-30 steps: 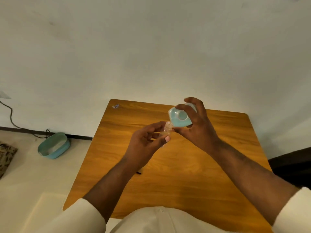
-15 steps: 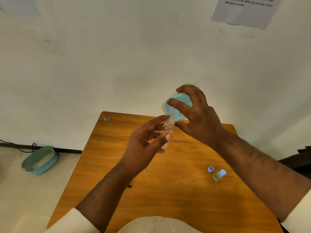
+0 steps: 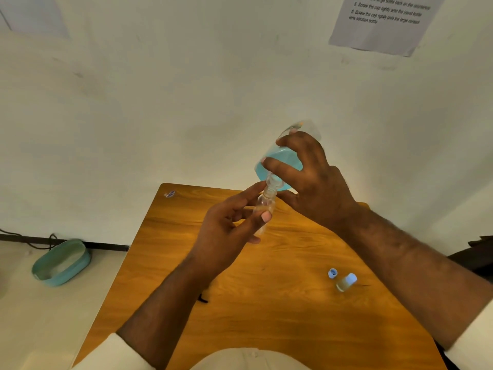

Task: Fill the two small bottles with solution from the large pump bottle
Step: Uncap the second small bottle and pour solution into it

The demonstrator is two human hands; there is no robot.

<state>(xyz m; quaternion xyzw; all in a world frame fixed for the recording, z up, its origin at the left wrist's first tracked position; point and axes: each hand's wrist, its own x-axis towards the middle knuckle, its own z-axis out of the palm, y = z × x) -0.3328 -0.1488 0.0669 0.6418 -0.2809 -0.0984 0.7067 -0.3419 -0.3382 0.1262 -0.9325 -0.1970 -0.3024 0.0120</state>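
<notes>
The right hand (image 3: 317,182) grips the tipped big bottle (image 3: 280,166) mouth-down onto the small bottle (image 3: 264,206), which the left hand (image 3: 226,231) pinches upright to catch the pour.

**Plain Wall, Wooden Counter**

A pale, scuffed wall (image 3: 160,102) filled the upper view. A printed paper sheet (image 3: 384,22) hung at one o'clock. The orange-brown wooden counter (image 3: 280,303) stood against it. At nine o'clock, a teal basin (image 3: 62,263) sat on the light floor (image 3: 32,316) beside a black cable (image 3: 40,243).
</notes>
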